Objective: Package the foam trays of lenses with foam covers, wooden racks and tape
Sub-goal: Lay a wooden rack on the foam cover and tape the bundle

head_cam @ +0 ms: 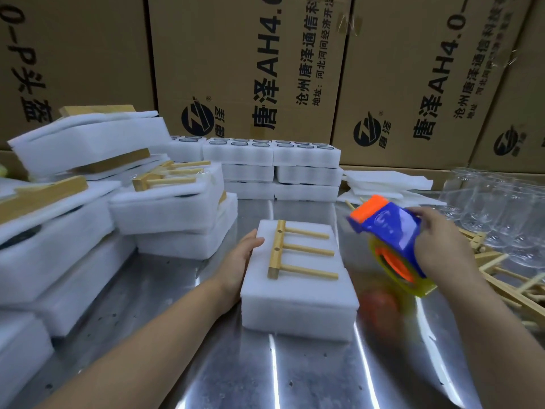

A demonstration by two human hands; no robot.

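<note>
Printed cardboard cartons [265,69] are stacked across the top of the frame, and a shiny metal desk [295,376] fills the lower half. Finished foam bundles [171,208] are piled at the left. Uncovered trays of lenses [274,166] are stacked at upper centre, and loose wooden racks [501,278] are heaped at the right edge. The covered foam tray [298,317] being packaged is found at the centre of the frame, flat on the desk.

The taping step appears to be in hand. The tray should be steadied by the left grip [239,261], which is laid with straight, unclenched fingers against the tray's left side. The blue-and-orange tape dispenser [392,234] is clasped by the curled fingers of the right grip [439,240] and held in the air just right of the tray. It should be brought down to one side face. The tape should be anchored low on the foam and drawn taut over the wooden rack [298,252] so that the rack is trapped against the cover. It should then be carried down the opposite face before being cut, and the rack should not be nudged askew.

The tray is seen as a white, soft-edged rectangular block with a thin cover layer on top; its lenses are hidden. No tape can be made out on it. The rack, a pale bar with three pegs pointing right, is laid flat on the cover, toward its upper edge.
</note>
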